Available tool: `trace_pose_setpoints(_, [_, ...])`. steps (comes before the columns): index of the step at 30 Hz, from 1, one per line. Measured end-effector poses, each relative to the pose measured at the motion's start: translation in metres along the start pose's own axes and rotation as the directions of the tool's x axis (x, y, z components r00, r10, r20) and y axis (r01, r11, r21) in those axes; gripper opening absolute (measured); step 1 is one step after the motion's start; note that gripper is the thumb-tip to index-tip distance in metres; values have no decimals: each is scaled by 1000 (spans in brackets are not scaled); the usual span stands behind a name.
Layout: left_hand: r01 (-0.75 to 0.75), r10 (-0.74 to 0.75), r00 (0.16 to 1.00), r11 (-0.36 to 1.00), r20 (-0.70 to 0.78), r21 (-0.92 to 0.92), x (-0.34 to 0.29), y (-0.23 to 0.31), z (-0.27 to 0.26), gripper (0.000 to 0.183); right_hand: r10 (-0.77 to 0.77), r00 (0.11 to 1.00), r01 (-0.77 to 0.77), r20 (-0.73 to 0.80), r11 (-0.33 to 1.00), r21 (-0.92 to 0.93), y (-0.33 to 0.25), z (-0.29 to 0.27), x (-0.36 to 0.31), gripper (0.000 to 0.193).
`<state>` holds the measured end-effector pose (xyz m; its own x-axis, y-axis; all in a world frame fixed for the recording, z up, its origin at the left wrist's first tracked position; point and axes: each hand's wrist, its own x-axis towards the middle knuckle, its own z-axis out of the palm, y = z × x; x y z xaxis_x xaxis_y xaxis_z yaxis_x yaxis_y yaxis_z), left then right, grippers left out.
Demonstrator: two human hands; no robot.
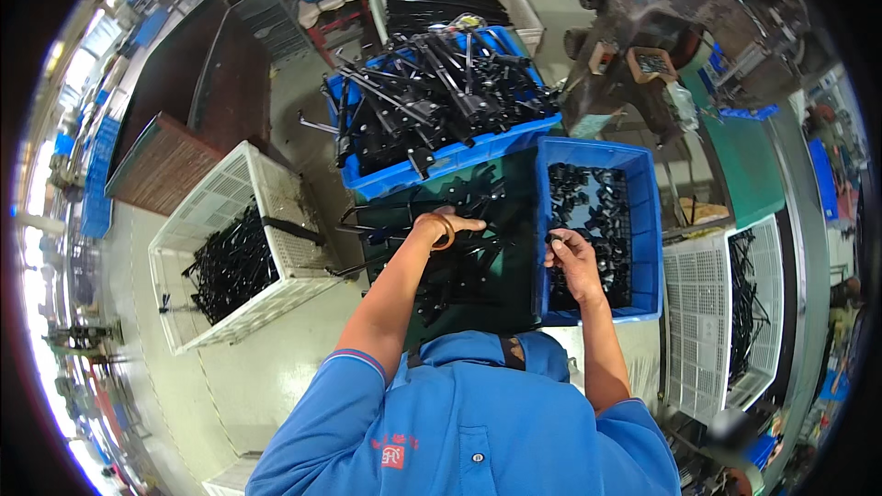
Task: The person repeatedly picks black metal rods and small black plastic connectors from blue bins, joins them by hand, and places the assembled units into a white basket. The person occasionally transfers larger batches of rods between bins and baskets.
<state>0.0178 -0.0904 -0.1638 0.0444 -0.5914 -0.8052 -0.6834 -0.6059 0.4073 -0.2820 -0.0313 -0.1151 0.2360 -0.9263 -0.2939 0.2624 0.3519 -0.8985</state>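
Note:
My left hand is low over black metal parts spread on a dark green work surface. Its fingers are stretched toward the right, and I see nothing gripped in them. A brown bangle circles that wrist. At the left rim of a blue bin, my right hand pinches a small black part between thumb and fingers. More small black parts fill this bin.
Beyond the work surface, a blue crate is heaped with black metal brackets, some jutting over its rim. White crates of black rods stand at left, right and far back. A heavy worn machine stands at back right.

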Motion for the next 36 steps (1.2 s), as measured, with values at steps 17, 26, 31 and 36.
trace_pose_setpoints(17, [-812, 327, 506, -133, -798, -569, -140, 48, 28, 20, -97, 995, 88, 35, 974, 207, -23, 24, -12, 23])
trace_pose_setpoints(26, [-479, 340, 544, -625, -767, -617, -216, 6, -56, 44, -237, 958, 243, 163, 970, -17, -26, 69, -42, 23])
trace_pose_setpoints(31, [-414, 259, 633, -684, -730, -601, -213, -8, -45, 46, -404, 899, 424, 168, 900, -105, -32, 97, -49, 25])
trace_pose_setpoints(36, [-408, 314, 590, -679, -744, -610, -220, -11, -46, 46, -396, 874, 469, 281, 838, -278, -47, 98, -48, 31])
